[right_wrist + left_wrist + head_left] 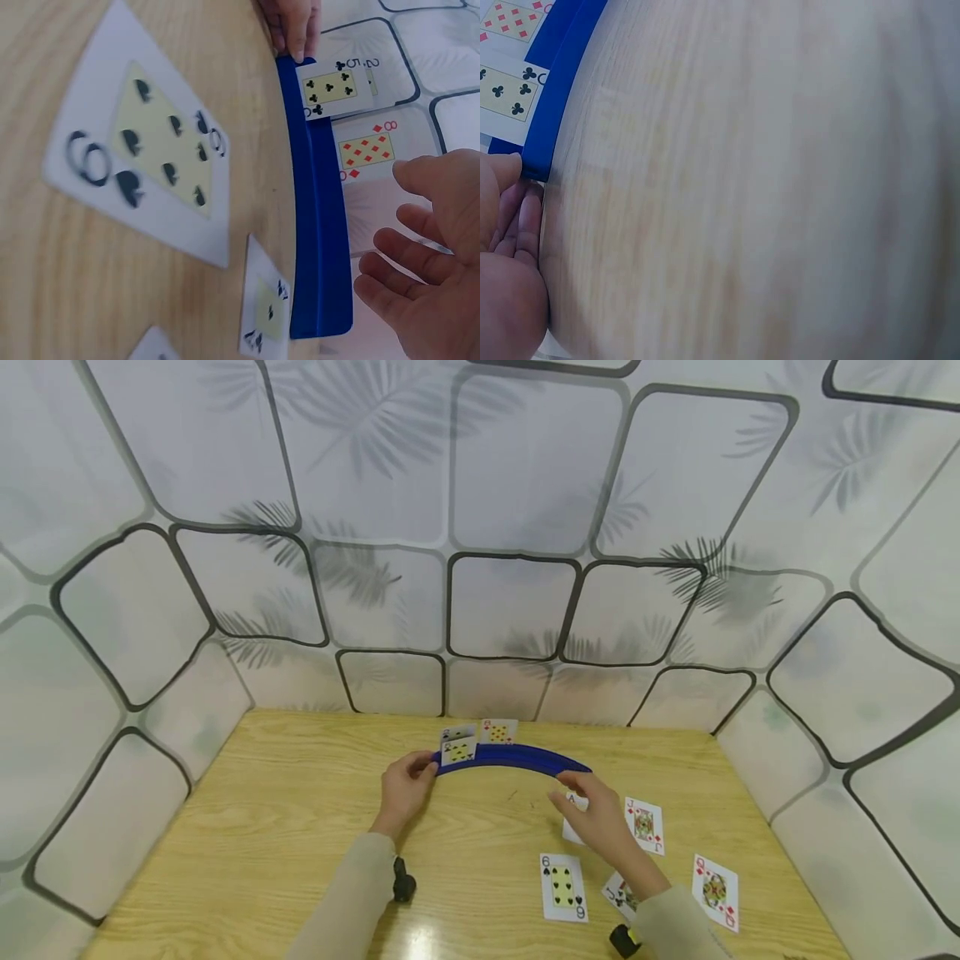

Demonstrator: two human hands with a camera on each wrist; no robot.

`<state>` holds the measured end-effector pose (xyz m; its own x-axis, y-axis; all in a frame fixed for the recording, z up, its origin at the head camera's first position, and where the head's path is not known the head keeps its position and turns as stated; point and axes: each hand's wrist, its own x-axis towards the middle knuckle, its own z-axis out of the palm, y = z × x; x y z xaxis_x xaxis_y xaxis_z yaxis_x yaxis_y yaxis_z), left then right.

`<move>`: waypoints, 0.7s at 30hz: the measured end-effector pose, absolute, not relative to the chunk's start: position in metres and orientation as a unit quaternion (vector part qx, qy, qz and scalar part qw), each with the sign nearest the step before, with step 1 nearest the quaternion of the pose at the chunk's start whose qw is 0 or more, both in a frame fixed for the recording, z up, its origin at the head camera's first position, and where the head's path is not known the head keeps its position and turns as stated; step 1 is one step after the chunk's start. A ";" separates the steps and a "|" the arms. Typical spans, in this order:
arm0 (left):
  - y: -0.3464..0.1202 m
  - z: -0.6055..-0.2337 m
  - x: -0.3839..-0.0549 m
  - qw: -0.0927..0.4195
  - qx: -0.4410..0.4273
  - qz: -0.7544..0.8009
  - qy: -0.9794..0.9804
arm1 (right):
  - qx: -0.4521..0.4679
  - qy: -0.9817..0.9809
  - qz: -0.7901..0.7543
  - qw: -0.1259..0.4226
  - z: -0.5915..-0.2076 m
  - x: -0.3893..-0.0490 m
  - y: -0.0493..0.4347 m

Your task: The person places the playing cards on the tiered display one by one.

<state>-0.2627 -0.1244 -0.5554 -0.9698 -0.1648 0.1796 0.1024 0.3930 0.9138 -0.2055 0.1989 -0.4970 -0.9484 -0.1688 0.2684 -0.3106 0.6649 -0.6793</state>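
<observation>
My left hand pinches the left end of a curved blue card holder; the left wrist view shows the thumb on top of that end. A five of clubs stands in the holder's front near this hand, with a two partly hidden behind it. To their right an eight of diamonds stands at the back. My right hand hovers by the holder's right end, fingers loosely spread with nothing in them. Below it lies a partly covered ace.
On the wooden table, a six of spades lies face up at the front. Nearby are a jack of diamonds, a partly hidden jack and a queen of diamonds. Patterned walls rise behind and beside the table.
</observation>
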 end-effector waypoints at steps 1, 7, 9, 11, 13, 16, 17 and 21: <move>-0.124 -0.555 -0.263 0.122 0.018 -0.549 -0.827 | 0.132 -0.910 0.382 0.094 -0.499 -0.202 0.201; -0.124 -0.555 -0.263 0.126 0.015 -0.544 -0.829 | 0.120 -0.920 0.364 0.079 -0.505 -0.183 0.212; -0.124 -0.555 -0.263 0.128 0.016 -0.544 -0.829 | 0.112 -0.922 0.366 0.063 -0.507 -0.177 0.214; -0.124 -0.556 -0.263 0.131 0.015 -0.541 -0.831 | 0.106 -0.921 0.371 0.049 -0.509 -0.170 0.215; -0.124 -0.556 -0.263 0.133 0.015 -0.540 -0.831 | 0.101 -0.921 0.373 0.040 -0.511 -0.165 0.216; -0.125 -0.557 -0.263 0.129 0.016 -0.544 -0.829 | 0.100 -0.924 0.367 0.031 -0.515 -0.158 0.216; -0.125 -0.556 -0.262 0.129 0.015 -0.544 -0.829 | 0.101 -0.926 0.363 0.030 -0.516 -0.156 0.216; -0.125 -0.556 -0.262 0.125 0.017 -0.545 -0.829 | 0.116 -0.934 0.336 0.027 -0.519 -0.147 0.218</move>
<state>-0.2622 -0.1252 -0.5557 -0.9681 -0.1644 0.1893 0.1088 0.4049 0.9079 -0.1470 0.2181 -0.5190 -0.9718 -0.1986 0.1275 -0.2343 0.7480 -0.6210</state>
